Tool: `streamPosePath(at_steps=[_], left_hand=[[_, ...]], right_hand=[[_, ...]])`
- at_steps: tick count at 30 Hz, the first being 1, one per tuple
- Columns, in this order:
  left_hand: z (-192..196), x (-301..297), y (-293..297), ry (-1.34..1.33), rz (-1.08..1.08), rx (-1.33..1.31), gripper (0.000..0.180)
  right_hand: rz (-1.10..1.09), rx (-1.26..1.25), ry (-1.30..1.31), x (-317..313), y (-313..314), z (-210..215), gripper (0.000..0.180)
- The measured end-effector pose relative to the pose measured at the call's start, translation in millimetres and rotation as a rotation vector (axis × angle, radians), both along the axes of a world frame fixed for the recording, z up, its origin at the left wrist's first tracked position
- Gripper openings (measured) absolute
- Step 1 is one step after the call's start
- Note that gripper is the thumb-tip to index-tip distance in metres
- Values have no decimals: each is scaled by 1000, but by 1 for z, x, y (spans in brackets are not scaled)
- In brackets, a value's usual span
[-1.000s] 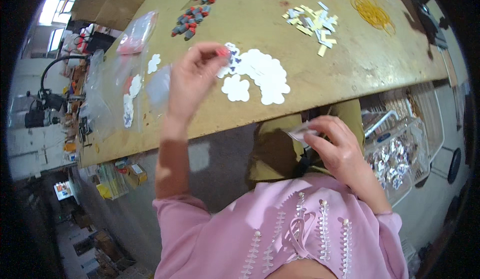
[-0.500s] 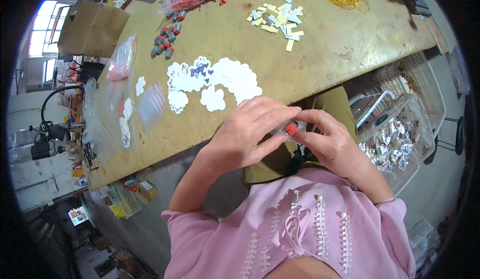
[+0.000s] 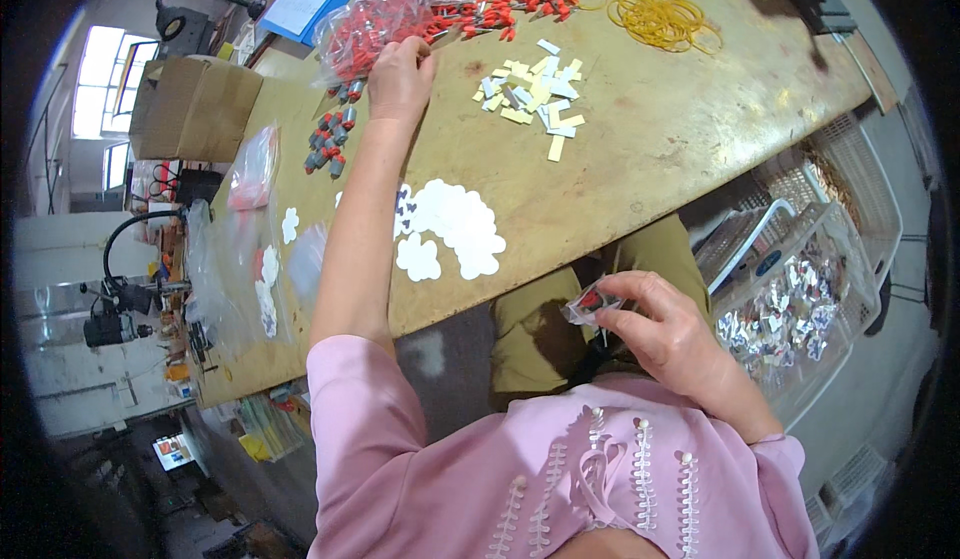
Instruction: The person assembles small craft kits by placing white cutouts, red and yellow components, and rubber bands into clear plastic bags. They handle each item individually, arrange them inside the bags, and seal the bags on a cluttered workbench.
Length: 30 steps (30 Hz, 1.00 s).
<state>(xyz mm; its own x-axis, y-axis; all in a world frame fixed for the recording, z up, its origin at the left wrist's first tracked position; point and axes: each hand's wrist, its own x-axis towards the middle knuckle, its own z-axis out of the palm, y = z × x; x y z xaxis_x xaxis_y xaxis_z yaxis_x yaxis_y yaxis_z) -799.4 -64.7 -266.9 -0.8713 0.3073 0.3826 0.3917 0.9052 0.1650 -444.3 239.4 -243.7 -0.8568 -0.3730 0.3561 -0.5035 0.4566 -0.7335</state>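
My left hand (image 3: pixel 402 81) reaches far over the table, its fingers curled at the edge of a clear plastic bag of red pieces (image 3: pixel 370 31). Loose red-tipped pieces (image 3: pixel 510 4) spill out to the right of that bag. What lies between the left fingertips, if anything, is hidden. Over my lap, my right hand (image 3: pixel 655 321) pinches a small clear plastic pouch (image 3: pixel 588 304) with a red and dark item inside. White scalloped cards (image 3: pixel 460 224) lie in overlapping piles near the table's front edge, partly covered by my left forearm.
Small grey and red cylinders (image 3: pixel 328 144) sit left of my forearm. White and yellow strips (image 3: pixel 540 94) and yellow rubber bands (image 3: pixel 660 14) lie farther right. Clear bags (image 3: pixel 254 171) and a cardboard box (image 3: pixel 195 109) are at left. A bin of printed cutouts (image 3: pixel 790 304) stands at right.
My left hand has let go of the pouch and moved forward and left to the bag of red pieces. My right hand keeps the pouch, slightly lower. The view has shifted a little.
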Motion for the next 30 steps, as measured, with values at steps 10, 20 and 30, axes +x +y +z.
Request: streamPosePath(at_steps=[10, 20, 30], left_hand=[[79, 212, 82, -847, -411, 919, 27], [69, 239, 90, -448, -579, 412, 16], [31, 150, 91, -403, -470, 268, 12]], right_hand=[[-88, -65, 55, -21, 10, 4, 22], [-70, -44, 51, -14, 5, 0, 20], [-110, -44, -6, 1, 13, -5, 21]])
